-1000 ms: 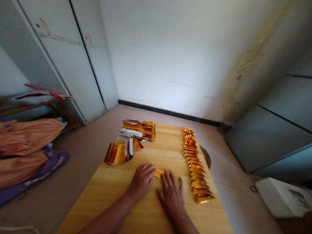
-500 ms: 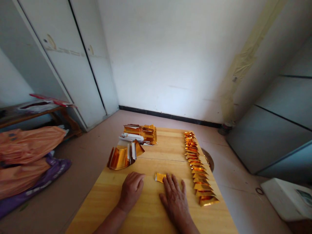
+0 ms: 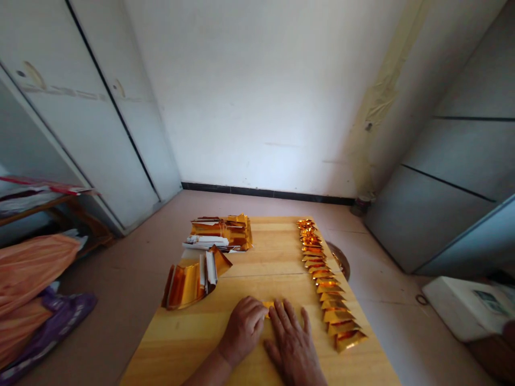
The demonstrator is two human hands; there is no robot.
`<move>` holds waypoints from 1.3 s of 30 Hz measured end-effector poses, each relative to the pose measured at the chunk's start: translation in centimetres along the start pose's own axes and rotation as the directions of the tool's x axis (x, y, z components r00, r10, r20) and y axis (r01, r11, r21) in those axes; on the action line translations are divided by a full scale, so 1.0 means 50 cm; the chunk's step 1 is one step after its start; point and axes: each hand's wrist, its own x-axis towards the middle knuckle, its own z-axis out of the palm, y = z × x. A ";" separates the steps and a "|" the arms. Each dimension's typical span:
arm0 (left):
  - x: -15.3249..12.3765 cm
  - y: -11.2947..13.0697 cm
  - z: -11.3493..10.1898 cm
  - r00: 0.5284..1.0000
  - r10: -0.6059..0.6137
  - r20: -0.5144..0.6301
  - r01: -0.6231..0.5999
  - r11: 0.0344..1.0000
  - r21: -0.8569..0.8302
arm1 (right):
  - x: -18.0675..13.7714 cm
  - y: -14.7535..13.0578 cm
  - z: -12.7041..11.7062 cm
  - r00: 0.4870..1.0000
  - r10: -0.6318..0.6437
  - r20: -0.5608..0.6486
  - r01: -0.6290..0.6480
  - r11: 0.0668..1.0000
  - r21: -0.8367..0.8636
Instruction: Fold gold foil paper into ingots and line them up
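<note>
Both my hands rest near the front of a wooden table (image 3: 277, 252). My right hand (image 3: 292, 340) lies flat with its fingers spread, pressing on a small piece of gold foil paper (image 3: 267, 305). My left hand (image 3: 243, 328) has its fingers curled beside it, with the fingertips touching the same gold piece. Most of the gold piece is hidden under the two hands.
A long row of several folded gold pieces (image 3: 324, 281) runs along the table's right edge. A curled stack of gold sheets (image 3: 189, 276) and a bundle of gold paper (image 3: 223, 233) lie at the left and the back. Orange and purple bags (image 3: 32, 289) sit on the floor at left.
My left hand has moved back to the right and touches the gold piece again. The right hand has stayed flat on it. The camera has tilted a little.
</note>
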 end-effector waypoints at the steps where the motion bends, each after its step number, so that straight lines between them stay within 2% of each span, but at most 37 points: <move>1: 0.000 -0.001 -0.001 1.000 -0.010 0.013 0.010 1.000 0.003 | 0.000 0.000 -0.002 1.000 -0.003 0.003 0.003 1.000 0.001; 5: -0.005 -0.004 -0.007 0.995 -0.040 0.089 0.028 0.992 0.122 | 0.002 -0.003 -0.009 1.000 -0.003 0.023 0.003 1.000 0.018; 11: -0.011 -0.016 0.005 0.975 -0.036 0.221 -0.031 0.956 0.293 | 0.005 -0.006 -0.019 1.000 -0.017 0.016 0.017 0.999 0.031; 18: -0.015 -0.025 0.014 0.971 -0.027 0.238 -0.064 0.929 0.365 | 0.005 -0.012 -0.037 1.000 -0.025 -0.018 0.025 1.000 -0.018; 23: -0.019 -0.031 0.016 0.965 -0.022 0.260 -0.088 0.910 0.404 | 0.003 -0.012 -0.033 0.999 -0.023 -0.037 0.022 1.000 -0.017; 33: -0.024 -0.028 0.017 0.966 -0.039 0.255 -0.069 0.914 0.400 | 0.002 -0.011 -0.029 1.000 -0.020 0.011 0.020 1.000 0.003; 39: -0.025 -0.034 0.016 0.956 -0.032 0.292 -0.095 0.907 0.411 | 0.000 -0.011 -0.028 0.999 -0.021 -0.034 0.021 1.000 -0.016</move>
